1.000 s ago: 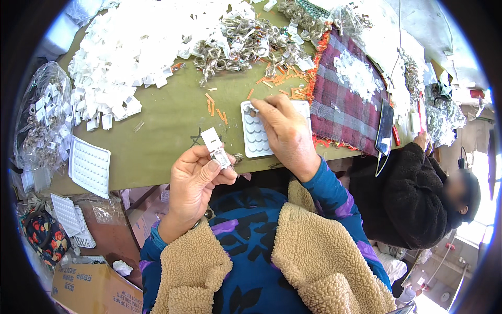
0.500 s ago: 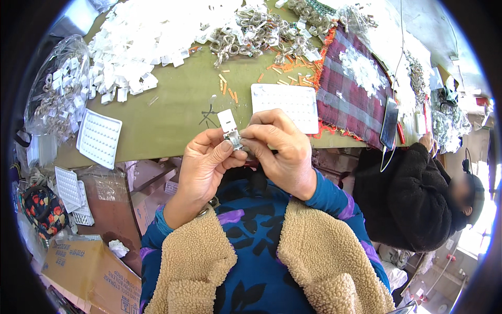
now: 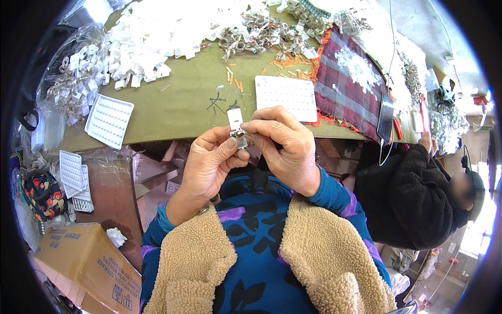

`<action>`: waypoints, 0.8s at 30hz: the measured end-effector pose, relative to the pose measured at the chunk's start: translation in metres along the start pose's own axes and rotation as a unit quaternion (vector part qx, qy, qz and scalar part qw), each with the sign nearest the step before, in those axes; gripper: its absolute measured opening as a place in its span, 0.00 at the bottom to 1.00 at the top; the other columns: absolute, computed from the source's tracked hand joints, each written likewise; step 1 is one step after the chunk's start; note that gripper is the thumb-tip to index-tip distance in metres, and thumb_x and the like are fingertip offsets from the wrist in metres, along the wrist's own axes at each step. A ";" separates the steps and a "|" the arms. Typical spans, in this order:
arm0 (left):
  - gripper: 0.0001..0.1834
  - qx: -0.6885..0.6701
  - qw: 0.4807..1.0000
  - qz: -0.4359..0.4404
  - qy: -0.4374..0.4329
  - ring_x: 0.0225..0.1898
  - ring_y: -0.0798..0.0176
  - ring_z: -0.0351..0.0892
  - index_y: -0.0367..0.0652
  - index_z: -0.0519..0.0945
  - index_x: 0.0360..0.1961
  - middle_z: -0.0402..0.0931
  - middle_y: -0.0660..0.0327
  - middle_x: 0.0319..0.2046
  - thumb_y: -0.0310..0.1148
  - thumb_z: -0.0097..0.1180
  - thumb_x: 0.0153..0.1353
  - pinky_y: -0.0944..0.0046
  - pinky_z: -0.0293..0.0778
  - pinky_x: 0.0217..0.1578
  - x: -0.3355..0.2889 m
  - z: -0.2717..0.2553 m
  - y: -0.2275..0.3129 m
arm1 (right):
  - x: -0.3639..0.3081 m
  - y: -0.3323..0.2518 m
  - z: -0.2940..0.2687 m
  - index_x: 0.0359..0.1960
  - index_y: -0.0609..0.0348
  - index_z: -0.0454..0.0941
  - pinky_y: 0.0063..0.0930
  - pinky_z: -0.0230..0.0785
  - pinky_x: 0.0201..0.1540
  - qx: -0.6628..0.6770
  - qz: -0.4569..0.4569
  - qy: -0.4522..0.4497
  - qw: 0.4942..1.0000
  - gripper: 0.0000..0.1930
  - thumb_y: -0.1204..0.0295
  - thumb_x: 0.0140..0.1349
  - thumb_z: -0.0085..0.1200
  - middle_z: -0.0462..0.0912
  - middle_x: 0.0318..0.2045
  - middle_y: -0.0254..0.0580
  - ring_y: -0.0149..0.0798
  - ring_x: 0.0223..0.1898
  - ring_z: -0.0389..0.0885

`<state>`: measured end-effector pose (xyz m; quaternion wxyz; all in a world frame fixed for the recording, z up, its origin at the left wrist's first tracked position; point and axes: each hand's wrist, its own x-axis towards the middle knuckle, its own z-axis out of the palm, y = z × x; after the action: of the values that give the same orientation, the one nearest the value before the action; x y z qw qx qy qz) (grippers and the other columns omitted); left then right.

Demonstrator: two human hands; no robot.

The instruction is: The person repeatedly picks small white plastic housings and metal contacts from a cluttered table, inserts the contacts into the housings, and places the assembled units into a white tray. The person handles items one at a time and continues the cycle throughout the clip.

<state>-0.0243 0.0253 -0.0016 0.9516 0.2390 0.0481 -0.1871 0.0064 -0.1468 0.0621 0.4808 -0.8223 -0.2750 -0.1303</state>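
Note:
In front of my chest, a small silvery metal piece with a flat white slotted tag standing up from it is pinched between the thumb and fingers of my left hand. My right hand closes in from the other side. Its index fingertip presses against the lower edge of the tag and its thumb lies close to the metal. The fingers partly cover the metal piece, so its exact kind cannot be made out.
Heaped white tags and silvery metal pieces cover the far side of the green table. White dimpled trays, orange strips and a plaid cloth lie nearer. A person in black sits at right.
My right index finger has moved up from the metal piece to the edge of the white tag. The whole view has shifted slightly; my left hand keeps its pinch.

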 end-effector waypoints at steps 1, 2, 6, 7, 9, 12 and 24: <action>0.14 0.008 1.000 0.006 0.002 0.36 0.61 0.86 0.32 0.76 0.52 0.83 0.53 0.40 0.24 0.55 0.67 0.64 0.87 0.38 -0.001 0.000 0.000 | 0.000 0.000 0.000 0.39 0.62 0.84 0.26 0.75 0.33 -0.008 -0.010 0.002 1.000 0.11 0.85 0.54 0.62 0.79 0.36 0.43 0.38 0.31 0.82; 0.14 0.013 1.000 0.016 -0.003 0.36 0.61 0.86 0.31 0.76 0.52 0.83 0.53 0.40 0.24 0.56 0.67 0.64 0.87 0.38 -0.001 0.001 0.000 | 0.000 -0.001 0.001 0.40 0.62 0.83 0.27 0.76 0.33 -0.006 -0.012 -0.011 1.000 0.11 0.84 0.54 0.62 0.79 0.36 0.43 0.39 0.31 0.82; 0.13 0.130 0.989 0.069 0.022 0.35 0.62 0.86 0.31 0.77 0.51 0.83 0.54 0.38 0.22 0.56 0.65 0.64 0.86 0.37 -0.003 0.005 -0.003 | -0.005 -0.001 0.002 0.42 0.65 0.81 0.31 0.77 0.34 -0.049 -0.049 -0.048 0.996 0.13 0.84 0.53 0.61 0.79 0.37 0.46 0.45 0.32 0.82; 0.13 0.178 0.979 0.090 0.035 0.34 0.63 0.86 0.31 0.77 0.50 0.82 0.54 0.38 0.21 0.56 0.65 0.64 0.86 0.37 -0.004 0.006 -0.006 | -0.007 -0.001 0.002 0.43 0.66 0.80 0.32 0.77 0.35 -0.074 -0.060 -0.055 0.994 0.14 0.84 0.53 0.61 0.79 0.38 0.47 0.46 0.33 0.83; 0.13 0.190 0.976 0.097 0.042 0.34 0.63 0.86 0.31 0.77 0.50 0.82 0.54 0.38 0.21 0.56 0.65 0.65 0.86 0.36 -0.004 0.008 -0.007 | -0.009 -0.001 0.001 0.42 0.65 0.80 0.31 0.78 0.35 -0.078 -0.069 -0.052 0.993 0.14 0.84 0.52 0.61 0.79 0.38 0.47 0.46 0.33 0.83; 0.13 0.088 0.994 0.054 0.020 0.34 0.64 0.85 0.31 0.77 0.51 0.82 0.54 0.38 0.22 0.57 0.65 0.64 0.86 0.36 -0.002 0.006 -0.005 | -0.010 0.001 -0.002 0.42 0.65 0.81 0.31 0.78 0.35 -0.028 -0.047 -0.043 0.998 0.14 0.85 0.52 0.60 0.80 0.38 0.47 0.45 0.34 0.83; 0.11 0.033 0.999 0.017 0.031 0.33 0.64 0.84 0.32 0.78 0.49 0.82 0.55 0.36 0.24 0.56 0.67 0.63 0.86 0.38 0.001 0.004 -0.004 | -0.002 0.021 0.006 0.49 0.69 0.80 0.31 0.74 0.34 -0.090 -0.217 0.001 0.972 0.25 0.78 0.42 0.58 0.83 0.34 0.44 0.40 0.32 0.82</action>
<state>-0.0248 0.0199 0.0003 0.9444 0.2768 0.0670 -0.1645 0.0162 -0.1501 0.0428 0.3656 -0.7827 -0.4338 -0.2561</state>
